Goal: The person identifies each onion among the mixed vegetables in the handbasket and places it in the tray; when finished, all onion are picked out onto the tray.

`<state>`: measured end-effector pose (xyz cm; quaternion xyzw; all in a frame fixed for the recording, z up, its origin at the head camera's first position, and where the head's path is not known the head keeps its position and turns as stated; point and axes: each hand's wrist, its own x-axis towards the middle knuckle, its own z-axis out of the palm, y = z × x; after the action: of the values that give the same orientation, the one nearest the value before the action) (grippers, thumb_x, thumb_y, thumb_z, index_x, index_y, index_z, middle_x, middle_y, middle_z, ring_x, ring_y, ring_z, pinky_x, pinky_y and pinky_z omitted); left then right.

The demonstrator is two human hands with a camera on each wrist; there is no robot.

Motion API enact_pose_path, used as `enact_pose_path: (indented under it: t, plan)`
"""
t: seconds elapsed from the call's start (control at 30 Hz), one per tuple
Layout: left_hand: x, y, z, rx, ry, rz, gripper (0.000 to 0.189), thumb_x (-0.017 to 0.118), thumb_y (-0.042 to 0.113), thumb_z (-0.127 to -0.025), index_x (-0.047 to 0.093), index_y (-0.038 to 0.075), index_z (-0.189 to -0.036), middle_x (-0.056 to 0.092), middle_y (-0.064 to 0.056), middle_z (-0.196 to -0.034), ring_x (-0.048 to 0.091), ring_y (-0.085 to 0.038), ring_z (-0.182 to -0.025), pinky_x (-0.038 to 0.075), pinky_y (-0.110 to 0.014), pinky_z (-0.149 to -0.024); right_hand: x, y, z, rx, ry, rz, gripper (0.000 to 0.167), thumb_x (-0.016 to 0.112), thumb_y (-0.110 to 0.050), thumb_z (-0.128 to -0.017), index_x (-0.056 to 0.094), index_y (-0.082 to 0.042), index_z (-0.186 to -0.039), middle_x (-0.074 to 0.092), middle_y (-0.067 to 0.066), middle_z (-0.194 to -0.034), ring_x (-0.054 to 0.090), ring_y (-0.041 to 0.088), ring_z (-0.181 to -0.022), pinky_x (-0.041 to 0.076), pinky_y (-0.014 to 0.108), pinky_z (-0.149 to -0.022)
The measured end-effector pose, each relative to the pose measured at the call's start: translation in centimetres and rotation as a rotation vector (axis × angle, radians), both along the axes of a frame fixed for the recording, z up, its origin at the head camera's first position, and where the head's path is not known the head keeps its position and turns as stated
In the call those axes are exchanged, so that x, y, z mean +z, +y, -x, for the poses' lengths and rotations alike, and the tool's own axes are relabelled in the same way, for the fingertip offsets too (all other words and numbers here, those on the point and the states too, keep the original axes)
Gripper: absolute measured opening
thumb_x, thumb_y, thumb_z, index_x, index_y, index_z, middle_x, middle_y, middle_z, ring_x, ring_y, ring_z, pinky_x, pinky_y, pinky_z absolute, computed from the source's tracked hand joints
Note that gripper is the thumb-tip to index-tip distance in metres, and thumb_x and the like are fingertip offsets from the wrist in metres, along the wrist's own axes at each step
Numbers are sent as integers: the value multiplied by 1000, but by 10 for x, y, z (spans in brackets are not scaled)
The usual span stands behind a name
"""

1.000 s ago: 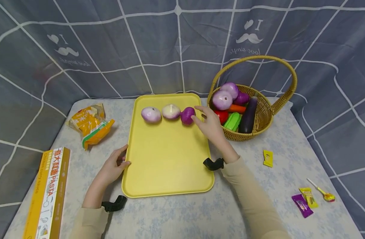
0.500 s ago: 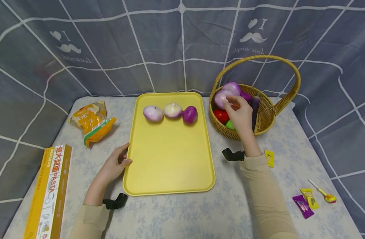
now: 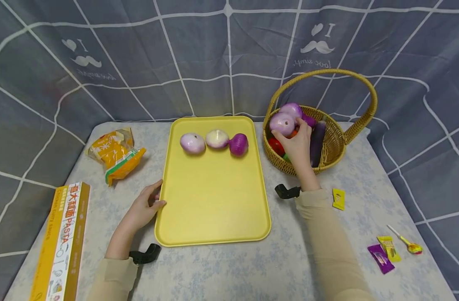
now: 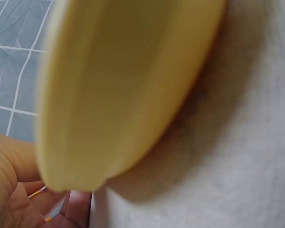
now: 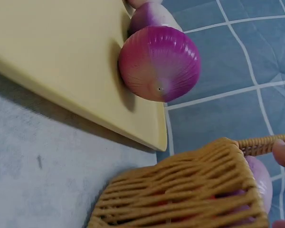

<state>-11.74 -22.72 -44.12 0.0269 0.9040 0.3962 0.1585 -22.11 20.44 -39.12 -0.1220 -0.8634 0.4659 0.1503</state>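
Three onions [image 3: 217, 139] in a row near the far end of the tray [image 3: 214, 196]: pale purple, mostly white, dark purple. The basket onion [image 3: 282, 124] is high in the pile at the left of the basket [image 5: 218, 161], itself just right of the tray. Right hand [image 3: 297, 144] is on it: thumb at the near left, fingers at the right, parted about to the onion's width (can't tell how firm the hold is). Around it: eggplant [image 3: 318, 142] right of the hand, tomato [image 3: 275, 146] below the thumb, another pale onion [image 3: 291, 110] behind. Left hand [image 3: 143, 207] is at the tray's left rim, thumb and a finger touching it a bit apart; can't tell if it pinches. Bench [image 3: 214, 271] also carries a snack bag [image 3: 116, 152] and pasta box [image 3: 60, 238] on the left, plus sweets [image 3: 338, 199] and a lollipop [image 3: 413, 249] on the right. Curtain [image 3: 199, 54] behind.
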Motion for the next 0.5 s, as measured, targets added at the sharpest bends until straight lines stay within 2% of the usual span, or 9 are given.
enact_pose_path:
  t: [0.13,0.27,0.5]
  plan:
    - [-2,-1,-1,9,-10,-1,65,56,9,-100,24,6,-157,39,-20,-137,47,-30,-106,44,-39,-83,-3,-6,8,-24,-74,17,94,78,-43,-82,26,-3,-150,31,21,-147,37,34,-134,31,45,-116]
    - [-2,-1,0,13,-16,5,66,56,10,-100,24,8,-157,39,-20,-139,47,-30,-107,43,-39,-84,-4,-11,14,-53,-111,22,98,78,-44,-81,23,-5,-152,30,21,-148,36,35,-135,30,47,-117]
    - [0,0,1,13,-16,1,66,56,10,-100,24,7,-157,39,-20,-140,48,-30,-108,43,-40,-85,-7,-14,20,-93,-74,-15,91,79,-39,-81,28,-3,-147,34,23,-143,37,36,-133,33,46,-114]
